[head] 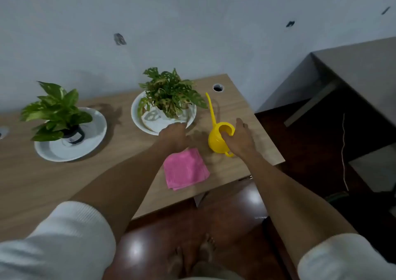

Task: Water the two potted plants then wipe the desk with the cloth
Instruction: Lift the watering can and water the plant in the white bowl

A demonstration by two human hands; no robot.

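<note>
A yellow watering can [216,143] with a long thin spout stands near the right end of the wooden desk [85,183]. My right hand [241,139] is closed over its top, fingers at the round opening. My left hand [174,135] has its fingers curled at the near rim of the white plate [137,113] that carries the speckled potted plant [169,93]; whether it grips the rim I cannot tell. A folded pink cloth [185,169] lies just below that hand. Further left, a broad-leaved plant [53,110] in a dark pot stands on another white plate [92,138].
The desk backs onto a pale wall and has a round cable hole [218,87] at its far right corner. Its right edge runs close to the can. A grey desk [353,65] stands to the right, with a thin cord [344,151] hanging over the dark floor.
</note>
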